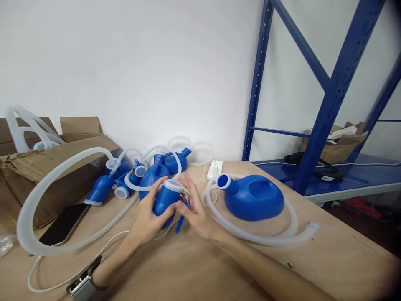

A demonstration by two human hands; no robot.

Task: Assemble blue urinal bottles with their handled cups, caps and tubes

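Observation:
My left hand [149, 211] is closed around a blue plastic funnel-shaped urinal head [166, 201], with its thumb across the front. A whitish rim [173, 185] faces up at its top. On the other side, my right hand [198, 211] has its fingers stretched out and apart near the rim, while its thumb tip is at the front of the urinal head. Below the thumbs hangs a narrow blue strap [179, 224]. Just behind stands a blue urinal bottle [152, 175], partly hidden. To the right, another blue urinal bottle [254, 197] lies with its whitish-rimmed mouth pointing left.
A translucent hose [34, 196] loops across the left side. More blue urinal heads [102, 189] lie beside a cardboard box [56, 175] holding hoses. A phone [64, 223], white cable [109, 240] and power strip [214, 170] lie on the table. Blue shelving [322, 100] stands right.

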